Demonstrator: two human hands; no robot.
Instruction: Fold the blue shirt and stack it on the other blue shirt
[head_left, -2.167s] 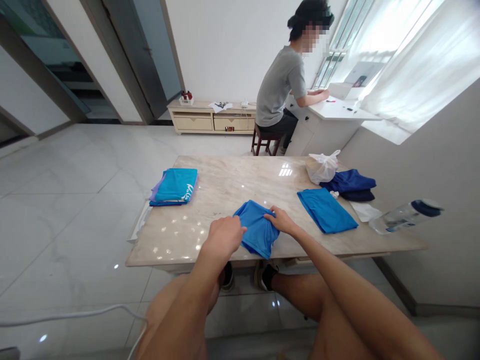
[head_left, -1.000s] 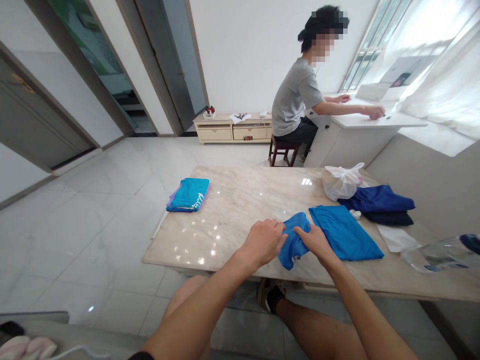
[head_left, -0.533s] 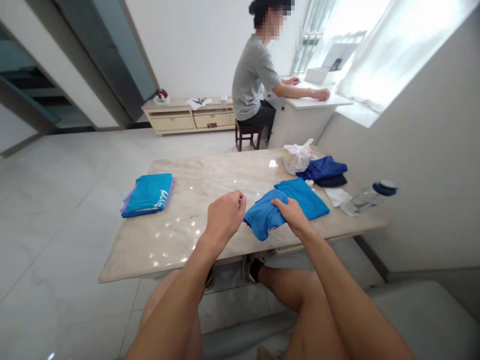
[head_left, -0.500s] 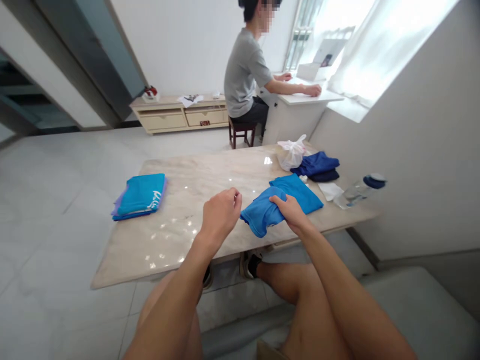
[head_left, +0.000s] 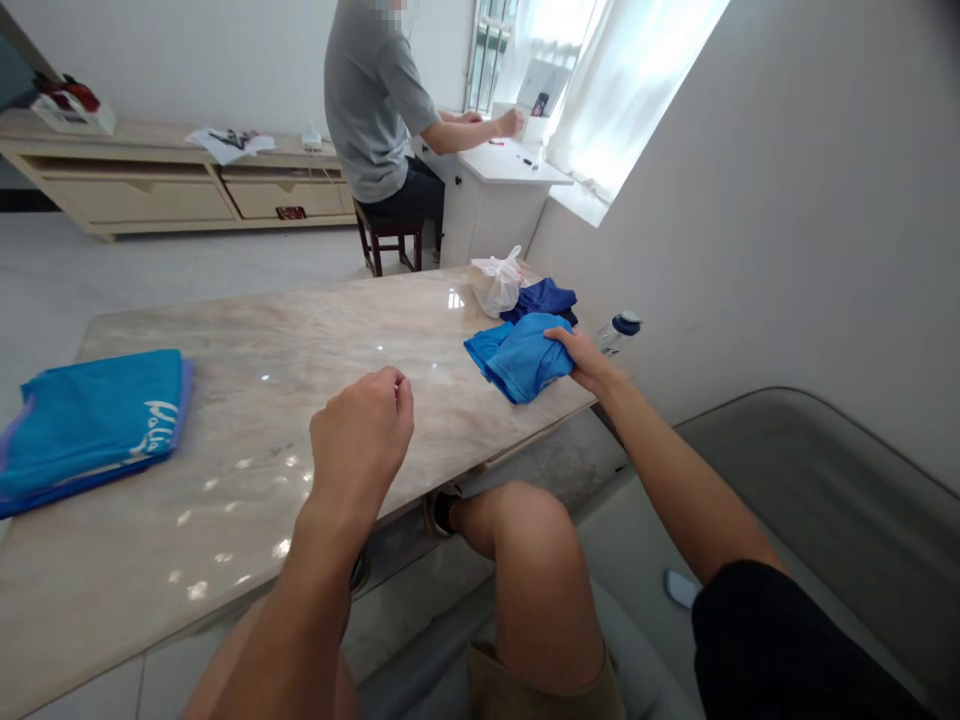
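1 blue garment (head_left: 521, 358) | right hand (head_left: 589, 362): grip clasping it | left hand (head_left: 360, 440): curled, empty

2 hands (head_left: 361, 440) (head_left: 586, 360), 1 water btl (head_left: 618, 334), 1 plastic bag (head_left: 496, 285)

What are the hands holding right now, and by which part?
The right hand is on the right end of the bunched blue garment, though whether it grips cannot be told. The left hand is curled and holds nothing.

Blue garment (head_left: 523, 358) now atop the flat blue cloth (head_left: 480, 347), left hand (head_left: 361, 437) farther away
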